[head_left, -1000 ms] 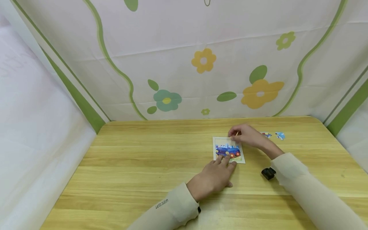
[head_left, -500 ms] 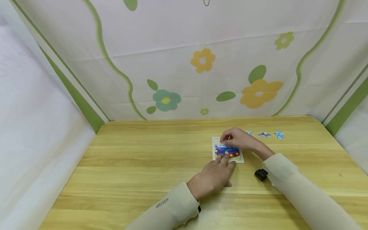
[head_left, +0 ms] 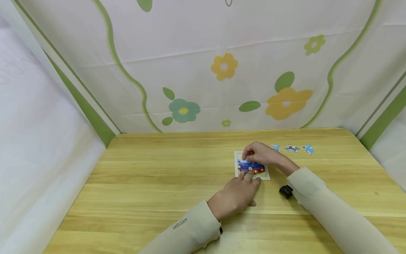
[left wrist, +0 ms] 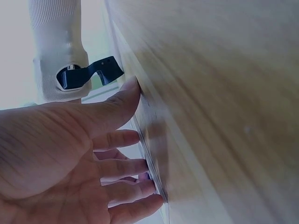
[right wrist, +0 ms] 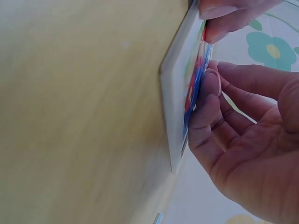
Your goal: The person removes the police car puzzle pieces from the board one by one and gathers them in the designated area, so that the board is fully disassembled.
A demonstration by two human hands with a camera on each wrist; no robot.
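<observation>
A small square jigsaw puzzle [head_left: 236, 163] with a pale frame and a blue car with red wheels lies on the table. My left hand [head_left: 236, 194] rests its straight, spread fingers on the puzzle's near edge. Over the upper part of the picture, my right hand [head_left: 261, 154] pinches a small puzzle piece [right wrist: 218, 83] between thumb and fingers. In the right wrist view that piece shows edge-on at the picture's surface; its printed side is mostly hidden. The right hand covers the puzzle's upper right area.
Right of the puzzle lie loose puzzle pieces: a blue and white one [head_left: 276, 147], one with red and yellow [head_left: 292, 148], and a light blue one [head_left: 308, 149]. The wooden table [head_left: 142, 183] meets a flowered cloth [head_left: 203, 77] behind. A black wrist mount [head_left: 286, 191] hangs at the right cuff.
My right hand has moved left and slightly down, from the puzzle's upper right corner to over its upper part, carrying the piece. A loose piece behind it came into view. The left hand stayed.
</observation>
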